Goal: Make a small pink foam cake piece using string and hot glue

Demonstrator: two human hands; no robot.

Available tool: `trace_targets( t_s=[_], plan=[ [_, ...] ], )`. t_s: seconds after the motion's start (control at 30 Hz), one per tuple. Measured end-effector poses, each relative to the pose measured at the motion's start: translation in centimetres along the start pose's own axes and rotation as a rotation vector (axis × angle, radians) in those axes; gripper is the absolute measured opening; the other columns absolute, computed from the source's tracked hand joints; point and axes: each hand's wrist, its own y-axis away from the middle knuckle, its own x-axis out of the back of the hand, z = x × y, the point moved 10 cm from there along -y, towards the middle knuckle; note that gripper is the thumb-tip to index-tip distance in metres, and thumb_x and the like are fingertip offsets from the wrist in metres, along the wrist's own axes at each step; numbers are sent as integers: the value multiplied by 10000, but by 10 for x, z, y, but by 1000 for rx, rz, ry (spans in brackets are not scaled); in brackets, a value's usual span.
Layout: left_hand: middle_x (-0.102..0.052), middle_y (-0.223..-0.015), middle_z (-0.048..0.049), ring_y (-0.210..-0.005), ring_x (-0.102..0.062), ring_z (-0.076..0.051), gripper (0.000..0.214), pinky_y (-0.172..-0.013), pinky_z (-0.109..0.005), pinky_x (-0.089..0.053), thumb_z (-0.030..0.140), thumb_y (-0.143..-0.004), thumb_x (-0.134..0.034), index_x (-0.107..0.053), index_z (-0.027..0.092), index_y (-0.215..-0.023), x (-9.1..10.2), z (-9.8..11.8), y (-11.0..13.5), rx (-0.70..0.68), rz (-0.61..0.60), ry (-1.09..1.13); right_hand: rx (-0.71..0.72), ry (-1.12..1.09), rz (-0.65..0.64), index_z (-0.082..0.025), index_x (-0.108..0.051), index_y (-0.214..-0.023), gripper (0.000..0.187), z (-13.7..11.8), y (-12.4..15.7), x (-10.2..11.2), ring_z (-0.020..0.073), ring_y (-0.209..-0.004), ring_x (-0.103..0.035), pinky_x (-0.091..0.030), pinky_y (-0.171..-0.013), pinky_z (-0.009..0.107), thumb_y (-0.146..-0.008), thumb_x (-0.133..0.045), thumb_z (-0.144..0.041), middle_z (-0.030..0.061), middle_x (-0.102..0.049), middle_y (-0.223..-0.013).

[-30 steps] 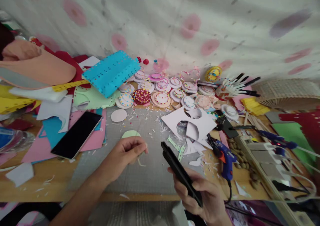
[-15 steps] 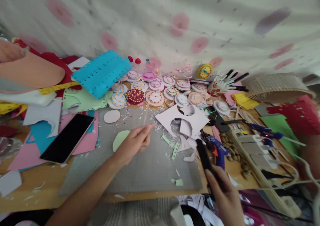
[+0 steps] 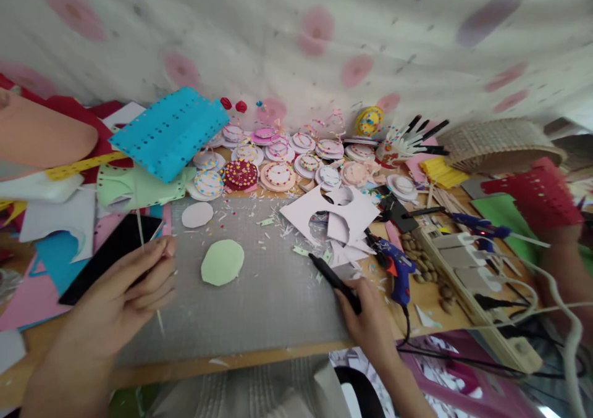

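In the head view my left hand is raised at the left, fingers pinched around a thin pale strip that sticks out above and below the fist. My right hand grips a slim black tool; its tapered tip points up and left over small green scraps, and its exact kind is unclear. A light green paper disc lies flat on the grey cutting mat between the hands. Behind it is a white disc. White sheets with round cut-outs lie past the tool.
Several small decorated paper hats stand along the back. A phone and coloured sheets are at left. A blue glue gun, power strip and cables fill the right. Another person's arm is at the far right, near red paper.
My left hand has moved left and towards me from over the mat, uncovering the green disc, and now shows a thin strip. My right hand has brought the black tool left over the mat.
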Motion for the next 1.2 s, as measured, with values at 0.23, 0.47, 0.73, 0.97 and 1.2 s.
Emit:
trace_targets(
  t_s=[0.23, 0.47, 0.73, 0.97, 1.2],
  plan=[
    [-108, -481, 107, -433, 8, -71, 146, -315, -145, -309, 267, -856, -615, -554, 220, -731, 38, 1, 22, -25, 136, 97, -5, -111, -52, -207, -536, -1077, 151, -69, 2, -21, 182, -710, -623, -503, -609, 271, -939, -484, -239, 39, -601, -833],
    [-177, -463, 93, -423, -37, -71, 154, -331, -168, -292, 261, -836, -605, -524, 225, -711, 54, -2, 32, -22, 173, 136, -32, 21, -224, -193, -530, -1148, 228, -112, -36, -93, 185, -727, -660, -483, -555, 261, -941, -434, -193, 68, -626, -1004],
    [-346, -407, 45, -396, -155, -73, 203, -395, -206, -210, 306, -845, -541, -477, 221, -672, 50, -13, 37, 175, 256, 289, -140, 137, -55, -183, -502, -1190, 264, -53, -48, -32, 246, -829, -682, -510, -595, 310, -956, -402, -252, 101, -658, -1040],
    [-291, -442, 53, -432, -105, -73, 211, -394, -211, -195, 298, -800, -597, -478, 204, -653, 41, -17, 31, 148, 188, 311, 103, 38, -329, -231, -472, -1327, 424, -144, -46, -104, 178, -734, -678, -501, -583, 250, -922, -398, -130, 58, -648, -1008],
    [-320, -465, 43, -436, -129, -74, 241, -406, -223, -203, 344, -810, -599, -500, 207, -638, 54, -17, 39, 146, 216, 308, -112, 173, -108, -175, -521, -1290, 370, -68, -87, -63, 228, -834, -678, -502, -601, 293, -945, -388, -177, 115, -654, -1109]
  ],
)
